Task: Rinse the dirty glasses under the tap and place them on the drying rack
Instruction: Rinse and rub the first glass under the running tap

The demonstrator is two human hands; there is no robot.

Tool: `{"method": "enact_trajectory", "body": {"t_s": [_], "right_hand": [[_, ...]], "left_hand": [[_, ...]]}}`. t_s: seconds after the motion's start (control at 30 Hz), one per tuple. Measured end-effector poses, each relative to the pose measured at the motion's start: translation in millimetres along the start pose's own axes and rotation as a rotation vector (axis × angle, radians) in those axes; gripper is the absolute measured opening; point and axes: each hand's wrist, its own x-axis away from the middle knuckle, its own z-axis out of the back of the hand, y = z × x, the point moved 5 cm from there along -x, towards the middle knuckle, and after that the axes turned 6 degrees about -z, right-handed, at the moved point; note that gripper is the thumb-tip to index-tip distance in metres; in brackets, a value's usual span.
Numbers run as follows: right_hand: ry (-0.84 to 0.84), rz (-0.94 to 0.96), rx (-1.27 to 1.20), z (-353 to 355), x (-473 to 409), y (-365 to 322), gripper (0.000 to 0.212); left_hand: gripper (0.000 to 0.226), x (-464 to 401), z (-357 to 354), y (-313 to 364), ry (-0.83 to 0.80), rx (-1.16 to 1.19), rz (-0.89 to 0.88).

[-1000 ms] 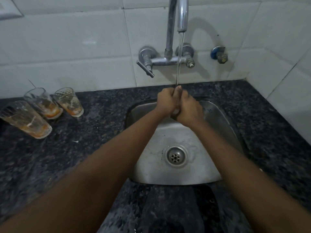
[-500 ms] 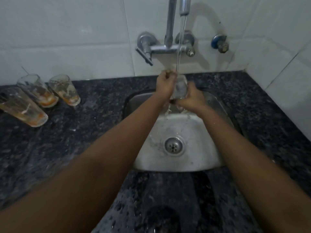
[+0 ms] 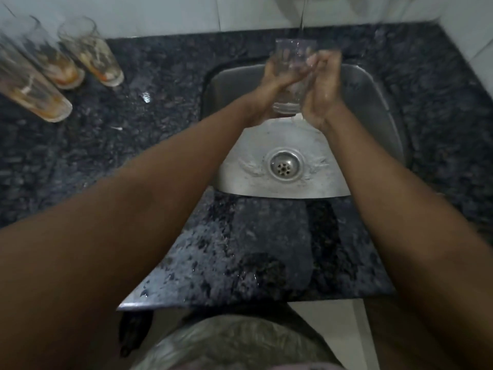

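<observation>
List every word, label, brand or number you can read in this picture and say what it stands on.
None can be read.
The glass held between the left hand and right hand shows no print.
The three dirty glasses on the counter are blurred; only orange residue shows.
The sink and the drain bear no legible mark.

Both forearms bare to the frame edge, no sleeves in view. No watch, rings or bands seen on left hand (image 3: 269, 84) or right hand (image 3: 321, 89). Hands motion-blurred, fine detail unreadable. Bottom of frame: light grey crinkled garment (image 3: 234, 343) over the torso, pinkish strip at its lowest edge.
</observation>
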Motion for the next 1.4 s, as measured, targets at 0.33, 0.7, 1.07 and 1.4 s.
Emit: {"method": "enact_trajectory", "body": {"t_s": [0.33, 0.7, 1.07, 1.4], "right_hand": [[0.297, -0.078, -0.398, 30, -44, -23, 0.045], [0.306, -0.183, -0.398, 24, -57, 2, 0.043], [0.104, -0.222, -0.48, 13, -64, 21, 0.017], [-0.069, -0.311, -0.395, -3, -49, -23, 0.035]], "left_hand": [[0.1, -7, 9, 12, -0.149, -0.416, -0.125], [0.1, -12, 19, 17, -0.025, -0.716, -0.134], [0.071, -11, 9, 58, 0.217, -1.724, -0.393], [0.044, -14, 54, 5, 0.317, -0.272, 0.175]]}}
